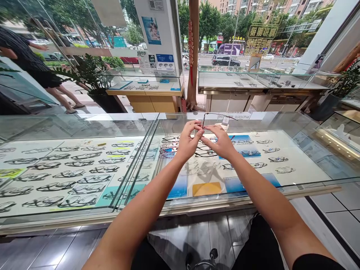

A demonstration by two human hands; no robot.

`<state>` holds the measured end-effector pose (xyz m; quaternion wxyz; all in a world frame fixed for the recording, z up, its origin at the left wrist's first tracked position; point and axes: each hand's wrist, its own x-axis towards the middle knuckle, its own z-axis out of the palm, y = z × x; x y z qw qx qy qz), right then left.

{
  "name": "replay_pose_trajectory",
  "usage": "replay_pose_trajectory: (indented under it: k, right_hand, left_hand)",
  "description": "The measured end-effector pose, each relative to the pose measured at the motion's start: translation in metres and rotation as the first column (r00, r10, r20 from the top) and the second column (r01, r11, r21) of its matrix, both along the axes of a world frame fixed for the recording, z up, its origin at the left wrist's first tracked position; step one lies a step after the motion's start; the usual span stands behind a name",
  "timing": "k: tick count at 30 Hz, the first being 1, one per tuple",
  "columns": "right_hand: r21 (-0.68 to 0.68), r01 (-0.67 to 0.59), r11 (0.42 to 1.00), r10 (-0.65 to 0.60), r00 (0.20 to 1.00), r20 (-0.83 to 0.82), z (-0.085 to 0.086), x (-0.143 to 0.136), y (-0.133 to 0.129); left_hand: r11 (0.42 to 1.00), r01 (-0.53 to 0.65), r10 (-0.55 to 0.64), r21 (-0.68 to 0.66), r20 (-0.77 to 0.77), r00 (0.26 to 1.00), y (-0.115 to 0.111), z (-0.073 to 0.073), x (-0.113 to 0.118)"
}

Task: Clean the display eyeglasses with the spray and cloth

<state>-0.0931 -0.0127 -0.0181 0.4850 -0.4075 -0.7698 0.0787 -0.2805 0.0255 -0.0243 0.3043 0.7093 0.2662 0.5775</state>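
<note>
Both my hands are raised over a glass display counter, holding a thin dark pair of eyeglasses (203, 120) between them. My left hand (188, 139) pinches the frame with thumb and fingertips from the left. From the right, my right hand (221, 141) is closed on it, fingertips meeting those of the left. One slim temple arm sticks up past the fingers and runs off to the right. The fingers cover most of the lenses and the bridge. Under the glass of the display counter (303, 161), rows of eyeglasses (94, 179) lie on a white base.
A yellow card (207, 189) and a blue card (177, 186) lie inside the case. Beyond stand two more display cabinets (157, 101), a tree trunk (192, 63) and a potted plant (98, 80). A person (30, 56) is at the far left. A stool base (202, 264) shows below.
</note>
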Motion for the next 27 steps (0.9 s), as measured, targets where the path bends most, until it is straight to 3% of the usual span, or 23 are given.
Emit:
replay_pose_trajectory:
  k: [6, 10, 13, 15, 20, 27]
  right_hand:
    - [-0.038, -0.038, 0.999, 0.034, 0.996, -0.087, 0.000, -0.003, -0.002]
    - [-0.020, 0.044, 0.999, -0.047, 0.991, -0.128, 0.000, -0.001, 0.000]
    - [-0.031, 0.131, 0.991, -0.135, 0.975, -0.174, -0.002, 0.005, 0.005]
    - [-0.036, 0.176, 0.984, -0.180, 0.962, -0.203, -0.003, 0.009, 0.008]
    - [-0.062, 0.217, 0.974, -0.225, 0.954, -0.197, -0.004, 0.012, 0.011]
    - [-0.082, 0.187, 0.979, -0.200, 0.961, -0.191, -0.004, 0.009, 0.010]
  left_hand:
    - [0.998, 0.042, -0.043, -0.050, -0.024, 0.999, 0.001, 0.000, -0.001]
    - [0.995, -0.100, 0.098, -0.007, -0.121, 0.988, -0.003, 0.003, -0.003]
    - [0.954, -0.293, 0.297, 0.054, -0.285, 0.912, -0.005, 0.001, -0.004]
    - [0.932, -0.358, 0.344, 0.049, -0.421, 0.839, -0.005, -0.002, -0.004]
    - [0.943, -0.332, 0.270, 0.023, -0.635, 0.724, 0.000, -0.012, -0.002]
    - [0.941, -0.332, 0.279, 0.070, -0.716, 0.640, 0.007, -0.022, -0.003]
